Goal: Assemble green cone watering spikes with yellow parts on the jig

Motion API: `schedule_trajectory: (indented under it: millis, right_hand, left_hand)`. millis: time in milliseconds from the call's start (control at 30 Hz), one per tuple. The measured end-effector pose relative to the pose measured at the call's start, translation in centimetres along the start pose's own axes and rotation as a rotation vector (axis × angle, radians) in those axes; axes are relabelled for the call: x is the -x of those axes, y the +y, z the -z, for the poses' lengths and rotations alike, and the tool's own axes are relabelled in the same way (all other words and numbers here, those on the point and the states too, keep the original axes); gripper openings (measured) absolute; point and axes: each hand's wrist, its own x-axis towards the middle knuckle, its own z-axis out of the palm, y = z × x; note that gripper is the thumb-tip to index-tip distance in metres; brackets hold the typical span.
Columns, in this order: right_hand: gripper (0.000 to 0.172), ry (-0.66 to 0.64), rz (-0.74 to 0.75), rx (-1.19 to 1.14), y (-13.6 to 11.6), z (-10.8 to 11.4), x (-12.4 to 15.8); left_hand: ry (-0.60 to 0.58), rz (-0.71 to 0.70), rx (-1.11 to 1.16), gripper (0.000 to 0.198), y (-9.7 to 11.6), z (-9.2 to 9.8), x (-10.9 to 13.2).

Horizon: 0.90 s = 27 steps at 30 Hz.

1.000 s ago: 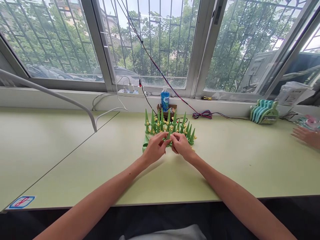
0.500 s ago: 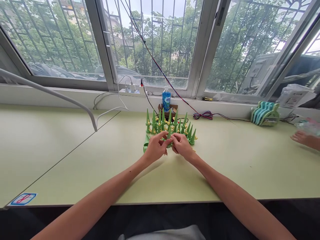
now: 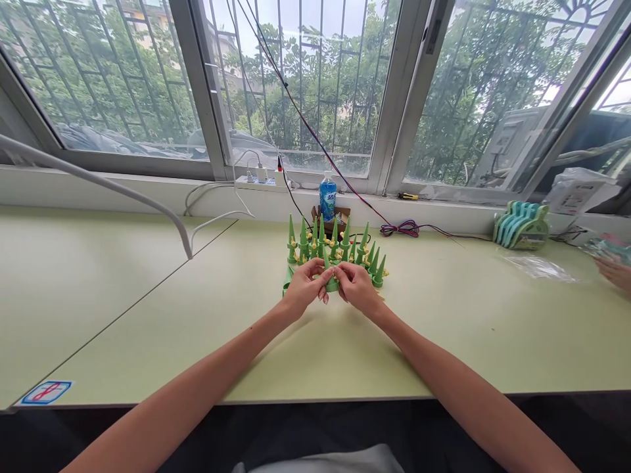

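Note:
Between my two hands stands a green plant watering spike (image 3: 326, 257), its pointed end up and its wider base showing below my fingers. My left hand (image 3: 304, 286) is closed on it, thumb and fingers pinching its side. The fingers of my right hand (image 3: 357, 284) are pinched together against the spike's right side; whatever small part they hold is hidden. Just behind my hands, several more green watering spikes (image 3: 346, 233) stand upright in rows with small yellow valves (image 3: 334, 244) on them. More green pieces (image 3: 287, 279) lie to the left of my left hand.
A blue liquid bottle (image 3: 328, 196) stands behind the spikes by a brown box (image 3: 344, 215). Bundled cable (image 3: 400, 228), teal hangers (image 3: 521, 225) and a clear plastic bag (image 3: 539, 268) lie to the right. Another person's hand (image 3: 614, 270) is at the right edge. A white cable (image 3: 148, 197) hangs at left.
The held spike has shifted slightly left and tilted, and my fingers have closed lower around it. At right, the other person's hand has drawn back and a clear bag now lies on the table.

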Motion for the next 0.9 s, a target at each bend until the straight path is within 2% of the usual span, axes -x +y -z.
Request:
schedule_trajectory:
  millis: [267, 400, 500, 900]
  right_hand:
    - [0.032, 0.0, 0.05, -0.028, 0.23, 0.08, 0.11]
    - [0.031, -0.004, 0.062, -0.029, 0.23, 0.05, 0.14]
    - [0.031, 0.012, 0.067, -0.013, 0.18, -0.02, 0.13]
    - [0.03, 0.052, 0.013, -0.004, -0.32, -0.25, 0.14]
  left_hand:
    - [-0.031, 0.293, 0.315, 0.035, 0.54, 0.5, -0.3]
    - [-0.037, 0.348, 0.38, 0.037, 0.83, 0.56, -0.3]
    - [-0.033, 0.306, 0.344, 0.037, 0.67, 0.48, -0.24]
    - [-0.005, -0.042, -0.021, 0.035, 0.19, -0.12, 0.25]
